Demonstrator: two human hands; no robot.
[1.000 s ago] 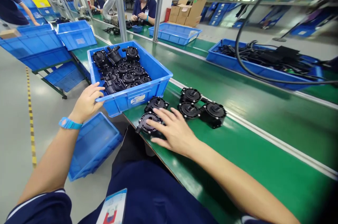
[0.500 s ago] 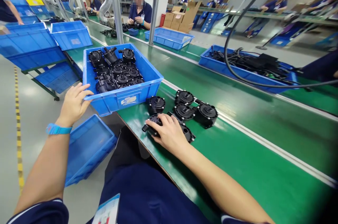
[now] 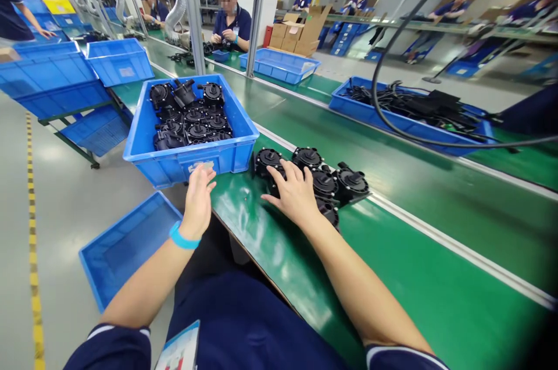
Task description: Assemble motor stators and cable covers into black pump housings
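Note:
Several round black pumps with screwed rims and short spouts stand clustered on the green bench. My right hand lies over the near left of that cluster, fingers spread. It partly hides the pumps beneath, and whether it touches them all I cannot tell. My left hand, with a light-blue wristband, is raised close to the front wall of a blue bin. Its fingers stretch upward and hold nothing; whether they touch the wall is unclear. Inside this bin sit more black pumps, packed together.
A blue crate of black cables stands across the bench beyond a white rail. A loose cable hangs at right. Another blue bin is low at left. A metal post rises behind the bin; co-workers sit farther off.
My left hand has left the bin's left rim and come right, before its front wall. The bin sits slightly turned and farther left. My right hand and the pumps have shifted back and right.

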